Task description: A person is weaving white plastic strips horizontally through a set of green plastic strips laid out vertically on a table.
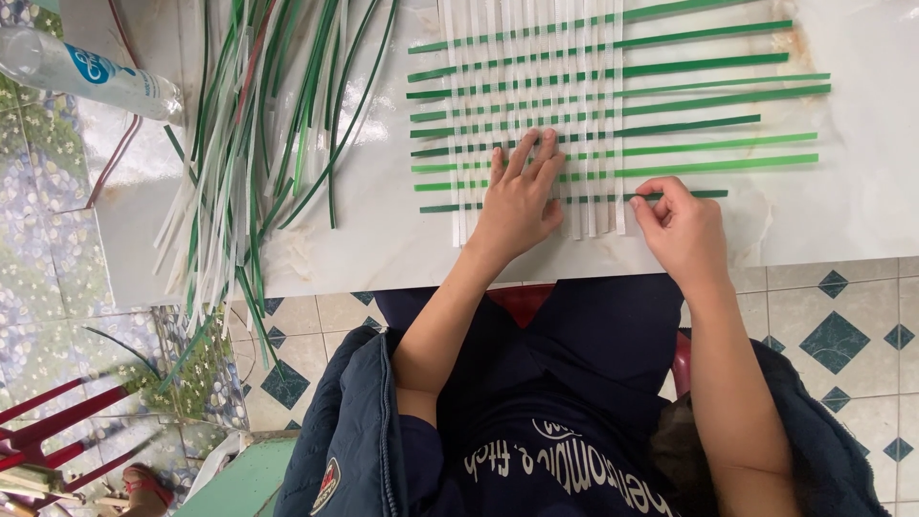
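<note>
The woven mat (565,115) of green and white strips lay flat on the white marble table (842,211). The left hand (520,196) pressed it down with fingers spread open, while the right hand (678,228) pinched the lowest green strip (574,200). Loose strips (258,124) lay heaped to the left, near a plastic bottle (86,72).

Left of the white marble tabletop (842,220) you had a clear plastic water bottle (86,72) lying at its far corner. Below the tabletop's near edge ran the floor (842,335) of pale tiles with teal diamonds. Red chair legs (48,421) stood off its lower left.
</note>
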